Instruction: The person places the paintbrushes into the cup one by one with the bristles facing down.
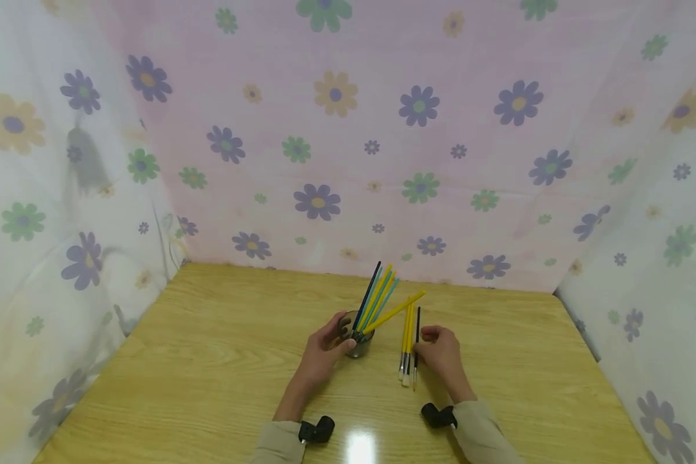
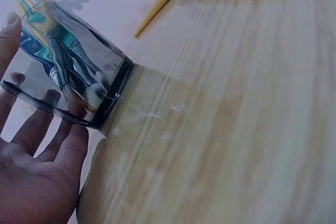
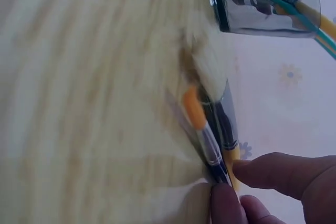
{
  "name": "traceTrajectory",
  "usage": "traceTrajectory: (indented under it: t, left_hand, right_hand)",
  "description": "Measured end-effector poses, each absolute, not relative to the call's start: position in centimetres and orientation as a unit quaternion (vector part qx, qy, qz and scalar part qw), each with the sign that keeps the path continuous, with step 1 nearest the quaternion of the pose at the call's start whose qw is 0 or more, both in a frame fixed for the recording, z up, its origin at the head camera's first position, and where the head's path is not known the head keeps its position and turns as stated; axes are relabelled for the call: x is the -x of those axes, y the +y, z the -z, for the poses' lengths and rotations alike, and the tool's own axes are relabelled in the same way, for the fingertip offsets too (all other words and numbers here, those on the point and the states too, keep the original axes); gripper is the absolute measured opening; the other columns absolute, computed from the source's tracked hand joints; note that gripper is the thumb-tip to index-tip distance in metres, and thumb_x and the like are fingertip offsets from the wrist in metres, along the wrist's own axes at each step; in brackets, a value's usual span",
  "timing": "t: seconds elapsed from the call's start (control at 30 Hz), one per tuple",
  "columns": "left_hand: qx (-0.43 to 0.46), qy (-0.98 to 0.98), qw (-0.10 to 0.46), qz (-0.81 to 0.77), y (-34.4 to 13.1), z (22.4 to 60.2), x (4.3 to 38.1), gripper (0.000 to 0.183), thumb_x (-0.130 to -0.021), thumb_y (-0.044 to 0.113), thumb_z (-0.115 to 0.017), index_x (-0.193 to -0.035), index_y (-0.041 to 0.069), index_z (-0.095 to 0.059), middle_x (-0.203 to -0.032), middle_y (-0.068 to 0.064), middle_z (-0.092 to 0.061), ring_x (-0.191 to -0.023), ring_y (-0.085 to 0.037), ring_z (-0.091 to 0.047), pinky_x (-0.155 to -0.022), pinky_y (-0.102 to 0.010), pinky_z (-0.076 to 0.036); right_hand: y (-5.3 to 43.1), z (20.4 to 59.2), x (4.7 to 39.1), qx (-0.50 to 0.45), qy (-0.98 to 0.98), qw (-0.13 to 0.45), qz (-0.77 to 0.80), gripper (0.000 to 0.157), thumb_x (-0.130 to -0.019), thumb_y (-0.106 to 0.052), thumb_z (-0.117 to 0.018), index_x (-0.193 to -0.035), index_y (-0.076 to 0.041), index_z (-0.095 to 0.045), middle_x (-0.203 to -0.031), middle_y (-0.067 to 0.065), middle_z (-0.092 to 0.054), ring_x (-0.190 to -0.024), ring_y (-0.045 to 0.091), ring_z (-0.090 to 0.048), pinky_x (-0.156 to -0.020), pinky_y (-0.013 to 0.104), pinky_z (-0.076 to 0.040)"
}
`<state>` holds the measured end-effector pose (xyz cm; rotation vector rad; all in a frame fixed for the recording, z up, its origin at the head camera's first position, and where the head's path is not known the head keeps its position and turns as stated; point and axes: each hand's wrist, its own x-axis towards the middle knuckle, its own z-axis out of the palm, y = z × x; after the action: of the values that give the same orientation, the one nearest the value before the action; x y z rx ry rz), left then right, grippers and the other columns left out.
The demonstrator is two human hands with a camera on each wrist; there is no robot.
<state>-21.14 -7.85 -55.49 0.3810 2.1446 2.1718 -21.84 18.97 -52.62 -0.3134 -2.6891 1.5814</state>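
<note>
My left hand [image 1: 319, 354] grips a clear glass [image 1: 359, 351] from its left side, the thumb in front. Paintbrushes [image 2: 65, 61] stand in it bristles down, with yellow, teal and dark handles; one yellow brush [image 1: 403, 309] leans far out to the right. Just right of the glass, several yellow-handled brushes [image 1: 407, 332] lie side by side, bristles toward me. Beside them my right hand [image 1: 443, 354] pinches a thin dark-handled paintbrush [image 1: 418, 325] with orange bristles [image 3: 194, 107]. In the right wrist view its thumb [image 3: 262, 170] is close against a yellow handle; whether it touches cannot be told.
All of this is on a wood-grain table [image 1: 209, 361]. A flower-patterned cloth [image 1: 371, 129] hangs behind the table and along both sides. Each wrist wears a small black camera, the left camera [image 1: 319, 430] and the right camera [image 1: 437, 415], close above the tabletop.
</note>
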Motion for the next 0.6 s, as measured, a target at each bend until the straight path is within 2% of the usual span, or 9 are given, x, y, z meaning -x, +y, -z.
traceTrajectory:
  t: [0.27, 0.43, 0.6]
  left_hand:
    - [-0.125, 0.698, 0.034, -0.704, -7.93, 55.53, 21.06, 0.068, -0.098, 0.013, -0.068, -0.158, 0.009, -0.037, -0.156, -0.018, -0.045, -0.143, -0.039, -0.044, -0.121, -0.053, -0.033]
    - [-0.124, 0.697, 0.036, -0.705, -7.96, 55.52, 21.03, 0.068, -0.098, 0.012, -0.068, -0.158, 0.008, -0.036, -0.156, -0.017, -0.046, -0.143, -0.039, -0.044, -0.121, -0.052, -0.033]
    - [-0.128, 0.695, 0.034, -0.707, -7.96, 55.60, 21.26, 0.068, -0.098, 0.012, -0.068, -0.158, 0.008, -0.037, -0.156, -0.019, -0.045, -0.143, -0.039, -0.044, -0.121, -0.052, -0.033]
  right_hand:
    - [18.77, 52.76, 21.61, 0.061, -0.896, 0.025, -0.440, 0.031, -0.076, 0.004, -0.075, -0.107, 0.010, -0.070, -0.099, 0.022, -0.072, -0.091, 0.034, -0.069, -0.079, 0.046, -0.060]
    - [18.75, 52.68, 21.82, 0.068, -0.906, 0.027, -0.417, 0.034, -0.075, 0.002, -0.075, -0.109, 0.009, -0.072, -0.100, 0.020, -0.073, -0.096, 0.035, -0.069, -0.083, 0.047, -0.060]
    - [18.87, 52.62, 22.34, 0.084, -0.904, 0.012, -0.419, 0.042, -0.076, -0.002, -0.078, -0.115, 0.010, -0.070, -0.102, 0.020, -0.073, -0.095, 0.034, -0.069, -0.079, 0.044, -0.061]
